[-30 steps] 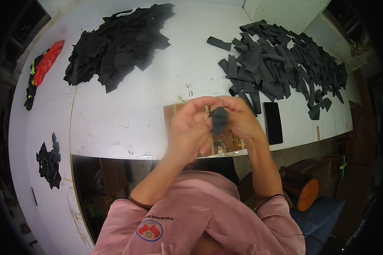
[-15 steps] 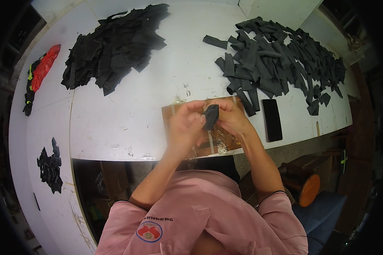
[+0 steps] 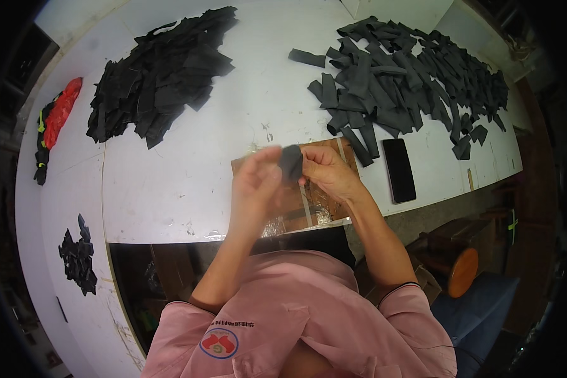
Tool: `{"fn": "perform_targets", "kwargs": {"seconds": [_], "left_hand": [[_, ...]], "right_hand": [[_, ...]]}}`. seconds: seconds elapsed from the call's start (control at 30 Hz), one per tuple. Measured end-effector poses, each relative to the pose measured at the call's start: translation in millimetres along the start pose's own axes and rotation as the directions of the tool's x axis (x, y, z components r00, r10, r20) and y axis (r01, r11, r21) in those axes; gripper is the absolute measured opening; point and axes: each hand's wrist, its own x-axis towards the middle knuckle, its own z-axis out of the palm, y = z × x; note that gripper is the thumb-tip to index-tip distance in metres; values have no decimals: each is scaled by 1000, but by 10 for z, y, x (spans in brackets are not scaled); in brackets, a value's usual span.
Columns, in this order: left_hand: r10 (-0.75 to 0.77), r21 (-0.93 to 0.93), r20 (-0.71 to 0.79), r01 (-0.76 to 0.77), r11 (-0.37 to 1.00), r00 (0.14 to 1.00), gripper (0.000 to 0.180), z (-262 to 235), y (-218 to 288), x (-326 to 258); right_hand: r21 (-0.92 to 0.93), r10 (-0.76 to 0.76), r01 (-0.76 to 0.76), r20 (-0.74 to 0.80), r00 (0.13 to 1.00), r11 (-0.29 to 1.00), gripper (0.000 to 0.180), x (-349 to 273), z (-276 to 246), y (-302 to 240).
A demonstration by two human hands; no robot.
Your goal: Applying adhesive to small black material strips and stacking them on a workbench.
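Pinching a dark fabric piece (image 3: 290,162) between both hands — left hand (image 3: 256,184), right hand (image 3: 329,171) — each grip closed.

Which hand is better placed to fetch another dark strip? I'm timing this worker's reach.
Probably the right hand: the grey strip pile lies on its side, nearer than to the left hand. Both pinch a dark piece.

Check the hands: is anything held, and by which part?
Yes. A small dark grey fabric piece is pinched between both hands, the left hand at its left edge, the right hand at its right edge, above a brown board.
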Motion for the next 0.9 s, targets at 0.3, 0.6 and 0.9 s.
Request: {"fn": "perform_targets", "kwargs": {"seconds": [0.3, 0.6, 0.9], "left_hand": [[555, 336, 59, -540, 771, 829, 10, 244, 211, -22], [370, 189, -33, -357, 915, 929, 15, 162, 35, 56], [290, 814, 174, -303, 496, 941, 9, 337, 154, 252]], "right_hand": [[-880, -633, 358, 89, 769, 312, 24, -168, 383, -536], [-973, -408, 175, 101, 907, 149, 22, -186, 210, -240], [-862, -367, 206, 25, 930, 463, 22, -251, 81, 29]]}}
